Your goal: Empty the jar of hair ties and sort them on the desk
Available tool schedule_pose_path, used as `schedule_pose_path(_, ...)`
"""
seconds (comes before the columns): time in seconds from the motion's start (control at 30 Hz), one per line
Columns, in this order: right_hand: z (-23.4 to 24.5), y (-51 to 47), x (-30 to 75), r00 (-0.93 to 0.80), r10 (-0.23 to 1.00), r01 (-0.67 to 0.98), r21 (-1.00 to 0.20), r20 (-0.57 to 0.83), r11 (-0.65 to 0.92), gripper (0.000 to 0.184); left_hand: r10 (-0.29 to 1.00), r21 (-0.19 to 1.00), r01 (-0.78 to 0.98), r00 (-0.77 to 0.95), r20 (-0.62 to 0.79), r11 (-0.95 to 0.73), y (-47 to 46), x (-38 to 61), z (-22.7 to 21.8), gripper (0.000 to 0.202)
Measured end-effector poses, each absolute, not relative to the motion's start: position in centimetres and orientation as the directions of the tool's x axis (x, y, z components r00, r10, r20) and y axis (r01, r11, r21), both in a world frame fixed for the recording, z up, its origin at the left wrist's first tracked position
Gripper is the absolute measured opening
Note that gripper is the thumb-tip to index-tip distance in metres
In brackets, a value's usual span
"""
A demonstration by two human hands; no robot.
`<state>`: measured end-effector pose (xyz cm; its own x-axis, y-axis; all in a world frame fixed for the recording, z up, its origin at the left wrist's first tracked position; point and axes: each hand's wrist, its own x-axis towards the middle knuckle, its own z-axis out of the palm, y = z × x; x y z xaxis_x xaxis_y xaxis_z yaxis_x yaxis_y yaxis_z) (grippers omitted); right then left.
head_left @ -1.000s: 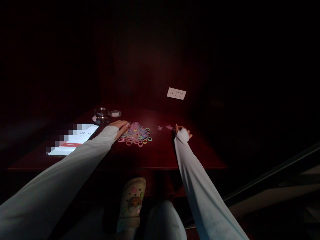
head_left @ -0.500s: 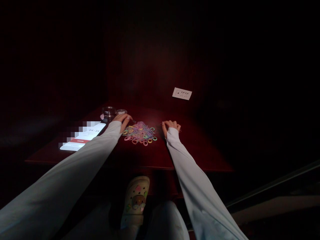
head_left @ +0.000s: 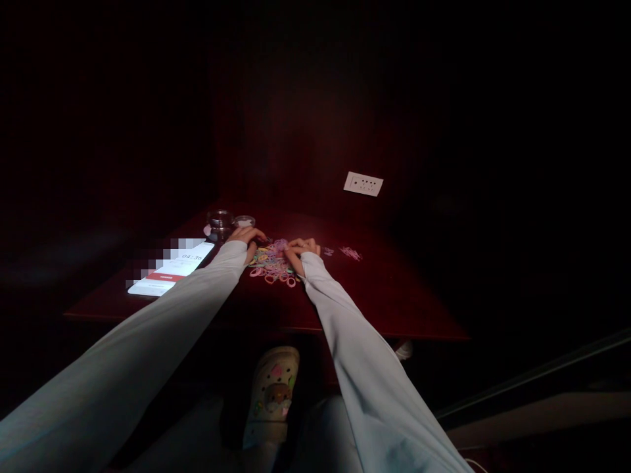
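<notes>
A loose heap of small, pastel-coloured elastic hair ties [head_left: 270, 269] lies on the dark red table, between my two hands. My left hand [head_left: 246, 236] rests at the heap's left edge, its index finger stretched out and thumb apart, holding nothing that I can see. At the right side of the heap my right hand [head_left: 302, 251] touches the ties, with its fingers curled in. What its fingertips pinch is hidden. To the right of that hand lies a small separate bunch of pink hair ties [head_left: 351, 253], with a few purplish ones [head_left: 328, 251] beside it.
Behind my left hand stand a clear jar [head_left: 219, 226] and its round lid [head_left: 245, 221]. A lit phone [head_left: 172, 268] lies at left. A wall socket [head_left: 363, 184] is above the table's back. Below the table's front edge [head_left: 276, 326] is a clog [head_left: 273, 394].
My right hand has moved left from beside the heap onto its right side, uncovering the small pink bunch. My left hand stays by the heap. The view has shifted slightly.
</notes>
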<state>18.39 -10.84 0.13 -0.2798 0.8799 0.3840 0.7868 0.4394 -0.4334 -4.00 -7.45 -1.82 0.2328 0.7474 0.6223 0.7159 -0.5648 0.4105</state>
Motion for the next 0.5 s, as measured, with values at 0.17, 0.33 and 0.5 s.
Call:
schedule_pose_path(0.17, 0.4, -10.5, 19.1, -0.071, 0.909, 0.767, -0.56, 0.411, 0.313, 0.05, 0.762, 0.361, 0.737, 0.313, 0.566, -0.571, -7.9, -4.4, -1.8, 0.025)
schedule_pose_path(0.33, 0.5, -10.6, 19.5, 0.019, 0.93, 0.794, -0.571, 0.368, 0.21, 0.033, 0.769, 0.306, 0.759, 0.373, 0.519, -0.575, -9.0, -4.2, -1.3, 0.024)
schedule_pose_path(0.5, -0.2, -10.4, 19.8, -0.076, 0.931, 0.803, -0.531, 0.357, 0.27, 0.026, 0.767, 0.283, 0.766, 0.39, 0.51, -0.578, -9.5, -3.8, -1.3, 0.03)
